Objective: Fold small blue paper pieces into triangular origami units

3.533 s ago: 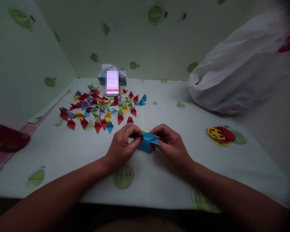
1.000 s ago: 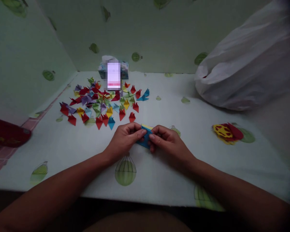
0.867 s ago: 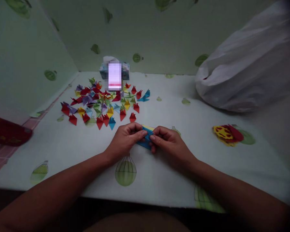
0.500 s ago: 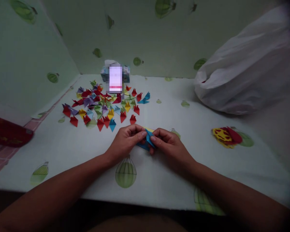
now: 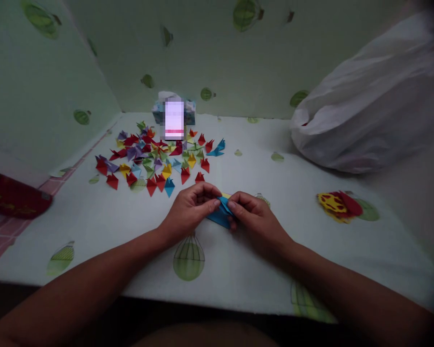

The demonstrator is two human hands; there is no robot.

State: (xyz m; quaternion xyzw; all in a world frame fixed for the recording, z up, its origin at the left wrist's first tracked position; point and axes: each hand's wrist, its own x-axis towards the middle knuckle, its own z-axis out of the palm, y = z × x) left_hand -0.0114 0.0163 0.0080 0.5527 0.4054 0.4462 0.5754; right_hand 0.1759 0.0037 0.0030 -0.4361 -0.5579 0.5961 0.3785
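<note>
Between the fingertips of both hands is a small piece of folded blue paper (image 5: 224,205), held above the table. My left hand (image 5: 193,205) pinches its left side with thumb and forefinger. From the right, my right hand (image 5: 252,212) grips the other side, its thumb on top and fingers curled. Directly beneath them a flat blue sheet of paper (image 5: 219,218) shows, with a bit of yellow paper (image 5: 225,195) behind; the hands partly hide both. Beyond my left hand spreads a pile of folded paper cranes (image 5: 152,159) in red, blue, yellow, green and purple.
A phone (image 5: 174,118) with a blurred screen leans against a tissue box (image 5: 191,112) at the back. A white plastic bag (image 5: 347,111) bulges at the right, near a red and yellow cutout (image 5: 338,205). A red object (image 5: 18,197) lies at the left edge.
The folded blue paper has turned and sits flatter between my fingers. My left fingers have shifted slightly, and more of the blue sheet underneath shows.
</note>
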